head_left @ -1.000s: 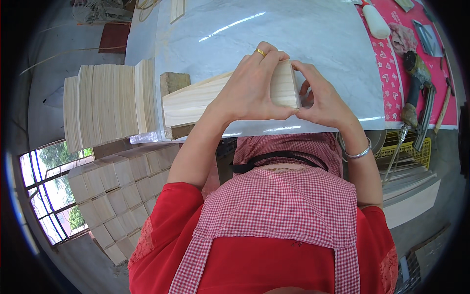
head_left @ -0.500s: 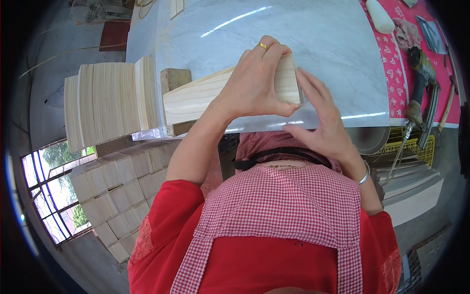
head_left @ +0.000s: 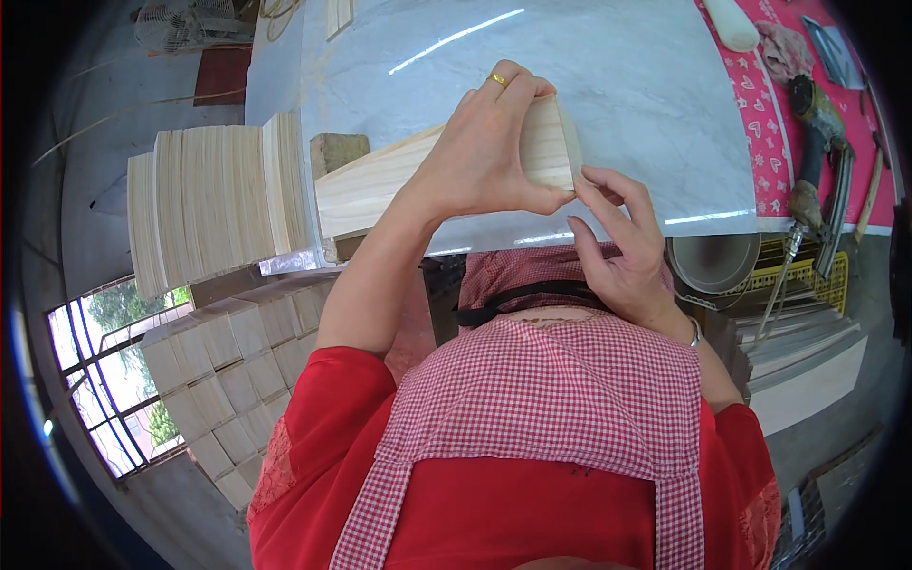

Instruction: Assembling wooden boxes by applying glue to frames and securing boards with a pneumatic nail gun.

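Note:
A pale, tapered wooden piece [head_left: 370, 195] lies along the near edge of the table, with a thin upright strip [head_left: 570, 142] across its right end. My left hand [head_left: 483, 152] spans that end, its thumb on the near side and fingers on the far side, gripping it. Under the left palm part of the wood is hidden. At the strip's near corner, my right hand [head_left: 627, 242] touches with its fingertips, thumb apart from the fingers. A rough wooden block [head_left: 339, 154] stands against the piece's left end.
Left of the table is a row of thin wooden boards [head_left: 214, 204], above stacked wooden blocks [head_left: 228, 375]. On the pink cloth [head_left: 755, 128] at right lie a nail gun [head_left: 812, 161] with a hose, a white bottle [head_left: 731, 24] and a rag [head_left: 787, 59]. A yellow crate [head_left: 834, 280] sits below.
My right hand has slid down toward the near corner, its fingers bending more. My left hand and the wooden end have shifted slightly left and away from me.

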Demonstrator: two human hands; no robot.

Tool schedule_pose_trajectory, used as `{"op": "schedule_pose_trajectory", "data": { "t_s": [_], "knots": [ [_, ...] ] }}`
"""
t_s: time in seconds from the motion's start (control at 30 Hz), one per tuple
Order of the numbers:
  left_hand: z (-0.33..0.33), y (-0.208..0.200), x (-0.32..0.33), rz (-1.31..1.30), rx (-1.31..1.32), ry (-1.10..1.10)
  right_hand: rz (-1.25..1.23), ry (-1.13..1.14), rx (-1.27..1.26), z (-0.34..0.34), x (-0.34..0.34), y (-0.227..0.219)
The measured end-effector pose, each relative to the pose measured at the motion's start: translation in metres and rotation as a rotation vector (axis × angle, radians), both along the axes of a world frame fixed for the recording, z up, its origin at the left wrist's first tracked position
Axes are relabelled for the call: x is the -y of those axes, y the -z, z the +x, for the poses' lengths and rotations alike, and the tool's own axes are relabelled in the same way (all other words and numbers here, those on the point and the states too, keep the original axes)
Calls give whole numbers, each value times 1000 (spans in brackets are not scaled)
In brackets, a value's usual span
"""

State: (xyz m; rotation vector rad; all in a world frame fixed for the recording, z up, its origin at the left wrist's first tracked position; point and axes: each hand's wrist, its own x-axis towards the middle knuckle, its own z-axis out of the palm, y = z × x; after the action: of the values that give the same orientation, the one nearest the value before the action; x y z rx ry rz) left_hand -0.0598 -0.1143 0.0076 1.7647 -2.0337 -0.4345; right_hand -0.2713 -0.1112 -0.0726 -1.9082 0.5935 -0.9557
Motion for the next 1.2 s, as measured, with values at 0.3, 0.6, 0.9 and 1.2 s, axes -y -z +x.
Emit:
{"op": "schedule_pose_trajectory", "data": {
  "t_s": [0.3,0.6,0.9,1.2],
  "knots": [
    [-3,0,0,13,23,-24,144,24,172,6,-9,-4],
    [-3,2,-2,-12,37,-27,103,0,179,14,22,-15],
    [-3,1,-1,47,0,-41,157,-131,161,10,18,-29],
    [-2,2,-1,-22,23,-12,176,-274,63,-37,13,-35]
  ]
}}
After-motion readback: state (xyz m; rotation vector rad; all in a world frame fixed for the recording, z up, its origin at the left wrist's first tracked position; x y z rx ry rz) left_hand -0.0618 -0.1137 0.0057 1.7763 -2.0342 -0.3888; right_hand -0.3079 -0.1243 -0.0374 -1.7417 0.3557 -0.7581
